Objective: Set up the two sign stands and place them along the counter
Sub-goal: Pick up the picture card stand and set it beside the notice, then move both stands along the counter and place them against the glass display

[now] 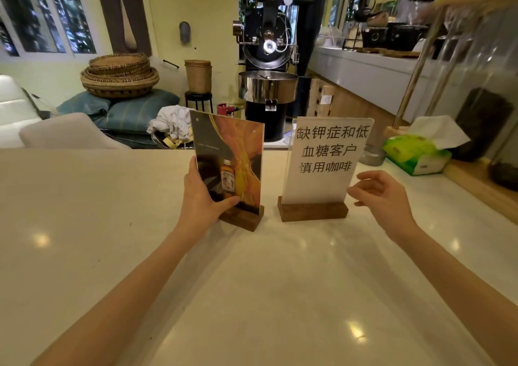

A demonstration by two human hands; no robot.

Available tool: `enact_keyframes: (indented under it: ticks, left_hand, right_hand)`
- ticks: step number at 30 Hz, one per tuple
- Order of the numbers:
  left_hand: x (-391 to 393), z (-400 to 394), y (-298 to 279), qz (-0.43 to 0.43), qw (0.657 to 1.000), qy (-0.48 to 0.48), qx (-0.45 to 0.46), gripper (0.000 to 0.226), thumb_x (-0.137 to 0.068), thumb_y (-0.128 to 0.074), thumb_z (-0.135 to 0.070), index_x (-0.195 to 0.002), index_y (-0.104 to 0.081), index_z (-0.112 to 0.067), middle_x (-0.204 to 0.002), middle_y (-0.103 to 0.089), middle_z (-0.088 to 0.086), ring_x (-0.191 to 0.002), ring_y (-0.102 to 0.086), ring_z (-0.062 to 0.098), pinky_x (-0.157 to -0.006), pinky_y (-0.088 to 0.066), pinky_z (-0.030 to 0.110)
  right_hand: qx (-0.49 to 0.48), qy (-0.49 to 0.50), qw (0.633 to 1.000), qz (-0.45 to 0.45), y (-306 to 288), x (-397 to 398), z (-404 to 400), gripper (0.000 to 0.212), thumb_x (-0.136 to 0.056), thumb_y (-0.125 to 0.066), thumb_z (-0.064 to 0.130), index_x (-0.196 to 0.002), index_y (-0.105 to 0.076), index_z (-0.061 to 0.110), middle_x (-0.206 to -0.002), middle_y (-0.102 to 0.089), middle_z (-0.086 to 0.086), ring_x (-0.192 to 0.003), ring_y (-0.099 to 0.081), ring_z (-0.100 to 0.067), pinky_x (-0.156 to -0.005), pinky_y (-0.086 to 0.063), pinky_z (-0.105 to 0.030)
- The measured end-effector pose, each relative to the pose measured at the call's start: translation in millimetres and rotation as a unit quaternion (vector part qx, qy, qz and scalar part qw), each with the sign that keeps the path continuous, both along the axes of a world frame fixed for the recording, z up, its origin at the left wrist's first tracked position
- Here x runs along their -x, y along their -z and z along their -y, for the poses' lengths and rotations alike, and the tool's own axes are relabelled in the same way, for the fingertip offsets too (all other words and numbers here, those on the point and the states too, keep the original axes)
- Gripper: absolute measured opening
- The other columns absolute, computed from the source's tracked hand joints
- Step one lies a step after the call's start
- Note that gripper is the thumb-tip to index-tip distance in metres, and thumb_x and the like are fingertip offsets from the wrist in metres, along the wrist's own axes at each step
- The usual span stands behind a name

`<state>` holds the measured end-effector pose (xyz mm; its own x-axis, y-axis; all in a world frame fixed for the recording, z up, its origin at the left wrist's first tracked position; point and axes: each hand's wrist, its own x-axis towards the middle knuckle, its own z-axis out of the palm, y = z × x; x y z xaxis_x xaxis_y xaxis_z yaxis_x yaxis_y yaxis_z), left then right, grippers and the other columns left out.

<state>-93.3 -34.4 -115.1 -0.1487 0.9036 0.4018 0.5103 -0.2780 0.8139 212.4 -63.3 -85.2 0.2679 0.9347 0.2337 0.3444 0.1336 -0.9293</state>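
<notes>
- My left hand (203, 194) clamps the picture sign (228, 166), seated in its wooden base (242, 217) on the counter (84, 197).
- My right hand (378, 193), fingers apart, hovers beside the text sign (325, 161) (standing upright).
- Risk: a careless nudge could topple either panel.

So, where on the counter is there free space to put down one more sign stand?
The counter is bare to the left of the picture sign stand, which the left hand grips, and also in front between both forearms. It is crowded at the right: the text sign stand, the open right hand and the tissue pack.
</notes>
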Motion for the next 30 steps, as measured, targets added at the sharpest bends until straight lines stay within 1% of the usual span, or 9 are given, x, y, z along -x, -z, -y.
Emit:
enact_keyframes:
  ticks: [2, 4, 6, 9, 13, 18, 23, 25, 30]
  left_hand:
    - [-1, -1, -1, 0.0, 1.0, -0.001, 0.004, 0.103, -0.057, -0.085, -0.021, -0.136, -0.018, -0.026, -0.137, -0.039, 0.009, -0.126, -0.041, 0.023, -0.105, -0.037, 0.039]
    - [-3, 0, -2, -0.004, 1.0, -0.004, 0.008, 0.105, -0.057, -0.085, -0.021, -0.137, -0.017, -0.024, -0.138, -0.038, 0.009, -0.127, -0.04, 0.023, -0.105, -0.037, 0.038]
    - [-4, 1, -2, -0.014, 1.0, -0.008, 0.011, 0.108, -0.057, -0.085, -0.022, -0.139, -0.014, -0.023, -0.139, -0.037, 0.009, -0.128, -0.039, 0.023, -0.104, -0.036, 0.036]
    - [-3, 1, -3, -0.027, 0.999, -0.016, 0.018, 0.112, -0.056, -0.085, -0.023, -0.141, -0.012, -0.022, -0.14, -0.035, 0.01, -0.129, -0.038, 0.024, -0.104, -0.037, 0.036]
    - [-1, 1, -5, -0.042, 0.999, -0.024, 0.018, 0.114, -0.055, -0.086, -0.027, -0.141, -0.011, -0.024, -0.141, -0.035, 0.01, -0.129, -0.038, 0.025, -0.104, -0.038, 0.038]
    - [-7, -1, -6, -0.046, 0.999, -0.016, 0.015, 0.113, -0.057, -0.085, -0.027, -0.142, -0.011, -0.021, -0.14, -0.035, 0.01, -0.129, -0.038, 0.024, -0.104, -0.037, 0.037]
    - [-28, -15, -6, -0.054, 0.998, 0.013, 0.016, 0.113, -0.057, -0.084, -0.03, -0.142, -0.01, -0.019, -0.142, -0.034, 0.01, -0.13, -0.036, 0.024, -0.105, -0.036, 0.037]
    - [-40, -21, -6, -0.051, 0.998, 0.026, 0.011, 0.113, -0.058, -0.084, -0.03, -0.142, -0.01, -0.019, -0.142, -0.034, 0.009, -0.13, -0.036, 0.023, -0.106, -0.036, 0.036]
    - [-73, -36, -10, -0.051, 0.997, 0.054, 0.005, 0.112, -0.059, -0.083, -0.028, -0.143, -0.009, -0.019, -0.141, -0.034, 0.009, -0.129, -0.036, 0.022, -0.105, -0.035, 0.034]
  right_hand:
    - [0.037, 0.002, 0.999, 0.03, 1, -4, -6, 0.043, -0.074, -0.07, 0.011, -0.113, -0.05, 0.011, -0.104, -0.06, -0.008, -0.095, -0.059, -0.027, -0.085, -0.051, -0.041]
    - [0.073, -0.031, 0.996, 0.038, 0, -4, -11, 0.051, -0.075, -0.07, 0.011, -0.12, -0.047, 0.013, -0.112, -0.056, -0.002, -0.101, -0.056, -0.023, -0.085, -0.048, -0.036]
    - [0.092, -0.067, 0.993, 0.011, -5, -3, -15, 0.05, -0.076, -0.067, 0.008, -0.122, -0.046, 0.013, -0.113, -0.056, -0.001, -0.103, -0.054, -0.022, -0.086, -0.045, -0.034]
    - [0.109, -0.095, 0.989, -0.006, -12, -4, -23, 0.046, -0.079, -0.063, 0.007, -0.124, -0.051, 0.012, -0.117, -0.058, -0.004, -0.106, -0.055, -0.025, -0.092, -0.048, -0.04]
    - [0.108, -0.133, 0.985, 0.012, -20, -8, -26, 0.046, -0.079, -0.062, 0.002, -0.123, -0.053, 0.013, -0.115, -0.06, -0.002, -0.105, -0.055, -0.024, -0.079, -0.05, -0.034]
    - [0.127, -0.154, 0.979, 0.045, -27, -14, -28, 0.044, -0.079, -0.061, -0.001, -0.12, -0.055, 0.013, -0.108, -0.06, 0.001, -0.1, -0.056, -0.021, -0.072, -0.051, -0.03]
    - [0.127, -0.129, 0.981, 0.072, -25, -31, -23, 0.044, -0.079, -0.06, -0.001, -0.121, -0.054, 0.011, -0.11, -0.059, 0.0, -0.101, -0.056, -0.022, -0.08, -0.052, -0.037]
    - [0.128, -0.12, 0.982, 0.076, -25, -39, -20, 0.044, -0.079, -0.06, 0.0, -0.121, -0.054, 0.012, -0.11, -0.059, 0.0, -0.101, -0.056, -0.021, -0.079, -0.052, -0.035]
    - [0.12, -0.086, 0.987, 0.07, -25, -65, -10, 0.041, -0.08, -0.06, 0.0, -0.119, -0.055, 0.012, -0.104, -0.06, 0.003, -0.095, -0.057, -0.018, -0.068, -0.051, -0.024]
